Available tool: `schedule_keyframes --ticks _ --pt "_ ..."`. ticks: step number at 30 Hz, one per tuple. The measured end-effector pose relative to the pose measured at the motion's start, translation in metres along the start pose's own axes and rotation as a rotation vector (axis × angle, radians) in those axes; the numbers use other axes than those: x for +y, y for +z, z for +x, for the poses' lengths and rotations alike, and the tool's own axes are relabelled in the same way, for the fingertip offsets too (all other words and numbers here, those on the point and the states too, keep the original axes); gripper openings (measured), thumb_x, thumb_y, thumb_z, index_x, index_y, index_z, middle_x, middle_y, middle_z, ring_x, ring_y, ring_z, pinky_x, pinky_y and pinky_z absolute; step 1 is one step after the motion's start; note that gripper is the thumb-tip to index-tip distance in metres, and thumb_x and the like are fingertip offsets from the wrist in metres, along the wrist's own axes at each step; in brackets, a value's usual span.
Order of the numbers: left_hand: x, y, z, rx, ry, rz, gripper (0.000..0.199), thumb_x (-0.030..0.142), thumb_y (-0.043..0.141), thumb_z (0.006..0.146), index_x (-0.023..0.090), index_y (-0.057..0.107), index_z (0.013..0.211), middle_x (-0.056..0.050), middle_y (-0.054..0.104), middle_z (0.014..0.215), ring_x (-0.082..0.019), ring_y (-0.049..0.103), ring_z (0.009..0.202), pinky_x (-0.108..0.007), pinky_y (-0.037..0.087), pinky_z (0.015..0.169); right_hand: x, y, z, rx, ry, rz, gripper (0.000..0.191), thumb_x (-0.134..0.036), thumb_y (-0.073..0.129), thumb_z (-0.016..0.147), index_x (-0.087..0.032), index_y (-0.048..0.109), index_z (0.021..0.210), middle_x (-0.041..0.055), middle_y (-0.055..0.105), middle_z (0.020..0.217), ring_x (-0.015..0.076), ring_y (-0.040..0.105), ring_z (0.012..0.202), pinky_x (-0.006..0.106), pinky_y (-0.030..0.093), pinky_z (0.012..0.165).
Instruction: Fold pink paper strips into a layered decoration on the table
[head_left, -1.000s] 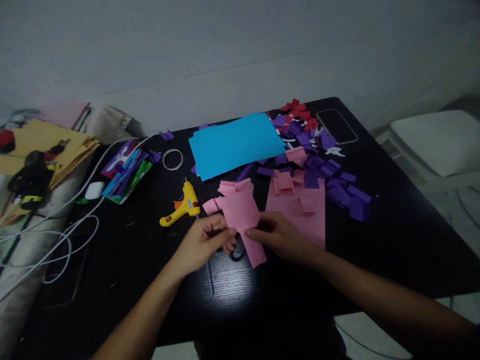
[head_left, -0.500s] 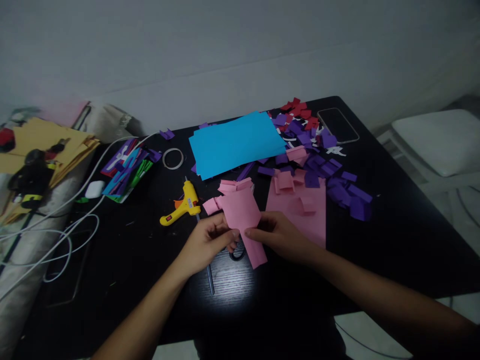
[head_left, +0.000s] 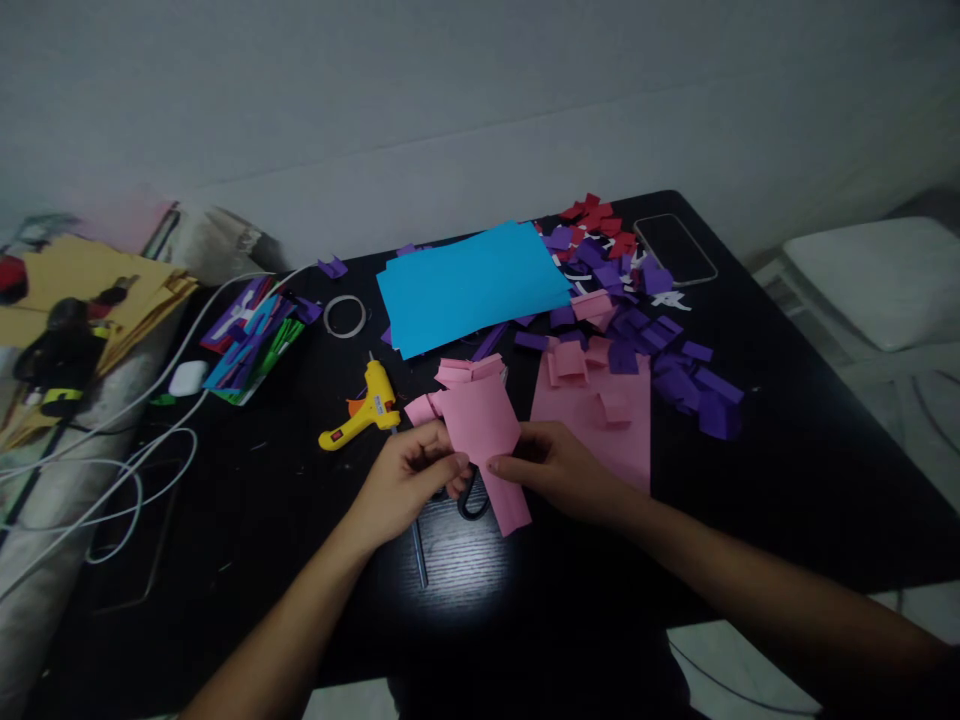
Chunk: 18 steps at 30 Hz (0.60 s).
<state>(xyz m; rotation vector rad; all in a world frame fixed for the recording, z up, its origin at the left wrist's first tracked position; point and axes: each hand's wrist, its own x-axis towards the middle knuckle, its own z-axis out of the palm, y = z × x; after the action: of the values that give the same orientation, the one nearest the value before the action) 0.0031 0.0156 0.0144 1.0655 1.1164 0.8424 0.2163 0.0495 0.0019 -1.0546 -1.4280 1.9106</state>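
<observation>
Between my two hands is a folded pink paper piece [head_left: 483, 420], broad at the top with a narrow strip running down toward me. My right hand [head_left: 551, 465] grips its right edge, thumb on top and fingers behind. On the other side my left hand [head_left: 420, 470] is closed at the piece's left edge, its fingertips partly hidden. Small folded pink papers [head_left: 466, 371] lie just beyond the piece. Under it shows the dark loop of a scissors-like handle [head_left: 472, 508]. A yellow glue gun [head_left: 364, 412] lies left of my left hand.
Blue sheets [head_left: 476, 285] lie at the back, beside purple scraps [head_left: 675, 370] and red scraps [head_left: 596, 220]. A pink sheet [head_left: 630, 450] is right of my hands. A tape roll [head_left: 345, 316], white cables [head_left: 139, 480] and coloured paper strips [head_left: 251, 340] are on the left; a phone [head_left: 676, 250] is back right.
My left hand has shifted very slightly, and a little more of the dark handle loop shows beneath. The pink paper piece stays almost in place between my hands.
</observation>
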Motion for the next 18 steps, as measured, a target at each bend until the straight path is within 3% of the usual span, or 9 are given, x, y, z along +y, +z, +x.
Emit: schedule_keyframes --ticks 12,18 --pt "-0.0022 0.0064 -0.0019 -0.027 -0.012 0.057 0.021 0.035 0.072 0.091 0.014 0.068 0.096 -0.002 0.068 0.076 -0.013 0.064 0.065 -0.025 0.055 0.062 0.0015 -0.0003 0.0005 -0.053 -0.019 0.061 0.016 -0.031 0.074 0.087 -0.016 0.077 0.093 0.0064 0.079 0.094 0.0253 0.074 0.094 0.038 0.056 0.085" --pt "0.0001 0.0055 0.0002 0.014 0.029 0.085 0.021 0.035 0.07 0.092 0.015 0.069 0.089 0.0 0.066 0.07 -0.012 0.062 0.06 -0.024 0.054 0.059 0.0008 -0.0008 0.0009 -0.06 -0.028 0.077 0.022 -0.032 0.076 0.085 -0.016 0.075 0.1 0.0073 0.078 0.099 0.0243 0.072 0.095 0.041 0.054 0.089"
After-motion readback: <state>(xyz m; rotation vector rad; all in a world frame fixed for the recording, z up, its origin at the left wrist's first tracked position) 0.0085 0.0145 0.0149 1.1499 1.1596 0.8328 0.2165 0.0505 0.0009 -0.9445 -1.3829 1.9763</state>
